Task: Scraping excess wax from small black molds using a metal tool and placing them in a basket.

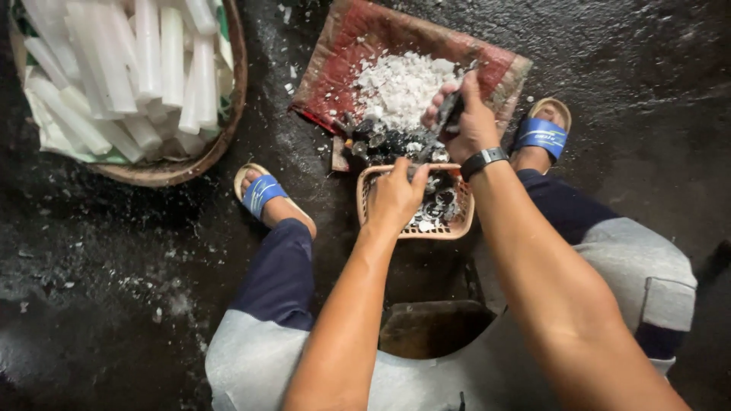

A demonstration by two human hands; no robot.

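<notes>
dark wet floor. left hand fingers curled, pinching small basket rim; right hand clenched around dark tool above white chips. slip risk: wet grip, nicked fingers.

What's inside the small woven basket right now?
The small woven basket holds dark, shell-like pieces flecked with white bits. The left hand covers its left side, so whatever lies beneath it can't be seen.

A small tan woven basket is sitting upright on the dark floor between the person's feet, partly filled with small dark, white-dusted pieces. More such pieces are lying heaped just beyond its far rim.
</notes>
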